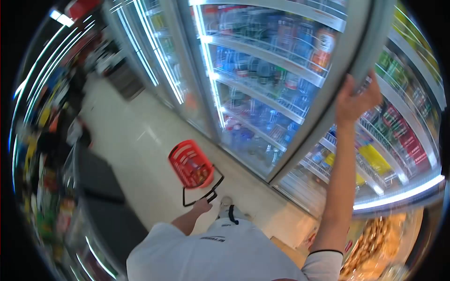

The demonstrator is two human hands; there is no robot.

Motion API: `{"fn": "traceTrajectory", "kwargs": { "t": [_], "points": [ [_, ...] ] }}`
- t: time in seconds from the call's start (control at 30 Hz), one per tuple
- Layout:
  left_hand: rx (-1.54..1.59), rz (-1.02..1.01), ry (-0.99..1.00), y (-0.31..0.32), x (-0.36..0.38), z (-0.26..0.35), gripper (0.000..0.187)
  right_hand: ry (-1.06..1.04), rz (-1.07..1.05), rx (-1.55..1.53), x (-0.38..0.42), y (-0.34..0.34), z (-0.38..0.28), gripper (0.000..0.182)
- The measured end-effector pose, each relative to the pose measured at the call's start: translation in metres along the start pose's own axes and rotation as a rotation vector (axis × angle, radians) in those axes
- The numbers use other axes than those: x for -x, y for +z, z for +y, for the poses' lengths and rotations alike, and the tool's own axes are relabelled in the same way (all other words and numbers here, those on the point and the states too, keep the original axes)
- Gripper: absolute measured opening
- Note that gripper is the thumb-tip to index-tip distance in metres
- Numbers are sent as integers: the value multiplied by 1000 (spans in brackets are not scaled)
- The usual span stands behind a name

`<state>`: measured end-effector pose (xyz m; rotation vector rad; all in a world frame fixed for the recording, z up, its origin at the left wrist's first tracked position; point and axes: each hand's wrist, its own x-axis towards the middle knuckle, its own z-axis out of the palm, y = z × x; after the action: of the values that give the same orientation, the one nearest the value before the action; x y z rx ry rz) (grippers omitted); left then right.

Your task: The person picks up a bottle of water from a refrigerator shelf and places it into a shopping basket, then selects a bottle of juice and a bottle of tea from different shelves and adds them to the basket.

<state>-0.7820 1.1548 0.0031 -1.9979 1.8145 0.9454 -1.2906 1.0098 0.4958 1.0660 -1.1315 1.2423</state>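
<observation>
My left hand (202,206) is closed round the black handle of a red shopping basket (191,164), which hangs low over the pale floor with some items inside that are too blurred to name. Raised at the right, my right hand (357,98) grips the upright metal edge of a glass cooler door (323,112). Its fingers curl round the frame. Behind the glass, shelves hold rows of bottles, among them an orange one (323,49) near the top.
More lit cooler doors (140,47) run along the upper left. Shelves with cans and packets (408,131) stand at the right. A dark grey counter (101,187) borders the aisle floor (117,117) on the left. Yellowish goods (375,239) lie at the lower right.
</observation>
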Motion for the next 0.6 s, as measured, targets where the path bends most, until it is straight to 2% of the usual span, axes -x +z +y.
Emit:
{"fn": "traceTrajectory", "kwargs": {
  "t": [0.27,0.33,0.37,0.6],
  "points": [
    [26,22,-17,9,20,-27,39,-73,-1,24,-8,1,-21,55],
    [41,-13,-33,10,29,-27,39,-76,-10,12,-9,1,-20,55],
    [-4,-68,-42,9,32,-28,47,-74,-5,20,-8,1,-21,55],
    [16,-25,-43,16,51,-35,45,-103,-1,6,-7,0,-18,56]
  ]
}}
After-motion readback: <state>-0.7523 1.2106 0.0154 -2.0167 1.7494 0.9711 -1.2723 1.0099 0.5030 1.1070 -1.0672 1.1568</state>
